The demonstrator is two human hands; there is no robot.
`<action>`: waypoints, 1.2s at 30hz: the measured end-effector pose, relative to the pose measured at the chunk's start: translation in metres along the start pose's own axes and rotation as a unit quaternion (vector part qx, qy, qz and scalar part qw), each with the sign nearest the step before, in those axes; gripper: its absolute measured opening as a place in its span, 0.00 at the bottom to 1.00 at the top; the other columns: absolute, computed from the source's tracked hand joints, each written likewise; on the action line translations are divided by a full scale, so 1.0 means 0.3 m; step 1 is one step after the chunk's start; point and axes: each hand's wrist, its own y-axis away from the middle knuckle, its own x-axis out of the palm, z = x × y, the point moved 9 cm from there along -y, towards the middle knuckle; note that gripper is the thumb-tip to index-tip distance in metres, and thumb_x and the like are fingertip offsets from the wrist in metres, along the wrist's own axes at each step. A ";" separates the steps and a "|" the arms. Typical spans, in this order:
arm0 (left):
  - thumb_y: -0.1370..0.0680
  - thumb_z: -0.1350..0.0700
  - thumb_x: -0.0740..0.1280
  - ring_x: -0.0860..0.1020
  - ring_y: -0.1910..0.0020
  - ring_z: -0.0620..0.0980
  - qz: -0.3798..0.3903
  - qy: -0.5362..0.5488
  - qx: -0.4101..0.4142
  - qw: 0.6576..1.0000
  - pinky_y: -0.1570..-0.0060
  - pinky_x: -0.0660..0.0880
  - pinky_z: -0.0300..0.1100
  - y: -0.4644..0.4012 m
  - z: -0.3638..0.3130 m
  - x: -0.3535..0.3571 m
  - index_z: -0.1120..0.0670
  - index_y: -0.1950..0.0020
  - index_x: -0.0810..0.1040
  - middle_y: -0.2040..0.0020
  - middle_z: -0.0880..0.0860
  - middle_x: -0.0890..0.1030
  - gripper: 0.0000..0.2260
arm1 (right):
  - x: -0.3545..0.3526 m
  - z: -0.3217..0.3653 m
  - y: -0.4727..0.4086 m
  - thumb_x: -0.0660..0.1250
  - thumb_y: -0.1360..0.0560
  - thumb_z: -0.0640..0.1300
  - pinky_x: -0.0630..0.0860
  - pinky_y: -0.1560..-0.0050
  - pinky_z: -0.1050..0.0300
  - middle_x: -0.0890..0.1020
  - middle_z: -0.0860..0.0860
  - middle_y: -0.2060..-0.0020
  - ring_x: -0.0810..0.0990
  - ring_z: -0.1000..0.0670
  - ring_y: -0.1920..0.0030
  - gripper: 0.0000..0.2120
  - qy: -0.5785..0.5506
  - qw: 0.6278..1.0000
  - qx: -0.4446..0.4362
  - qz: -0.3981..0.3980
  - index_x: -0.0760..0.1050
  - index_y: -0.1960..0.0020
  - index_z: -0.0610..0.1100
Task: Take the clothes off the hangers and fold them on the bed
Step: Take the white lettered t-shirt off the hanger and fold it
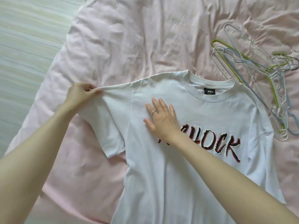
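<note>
A white T-shirt [186, 167] with black and red lettering lies face up on the pink bed [129, 38], collar toward the far side. My left hand [82, 92] pinches the top edge of the shirt's left sleeve and holds it taut out to the left. My right hand [161, 118], wearing a ring, lies flat with straight fingers on the shirt's chest, just left of the lettering. My right forearm covers part of the print.
A pile of several empty wire and plastic hangers [258, 81], white, blue and green, lies on the bed at the right, touching the shirt's right shoulder. A pale striped floor [24, 46] runs along the bed's left edge.
</note>
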 end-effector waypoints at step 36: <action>0.21 0.49 0.62 0.74 0.49 0.62 -0.137 0.042 -0.202 0.969 0.54 0.66 0.49 0.420 0.343 0.054 0.60 0.50 0.73 0.53 0.60 0.78 0.14 | 0.191 0.255 0.057 0.50 0.21 0.62 0.35 0.30 0.36 0.43 0.52 0.23 0.40 0.49 0.24 0.31 0.059 0.997 -0.044 0.032 0.47 0.23 0.54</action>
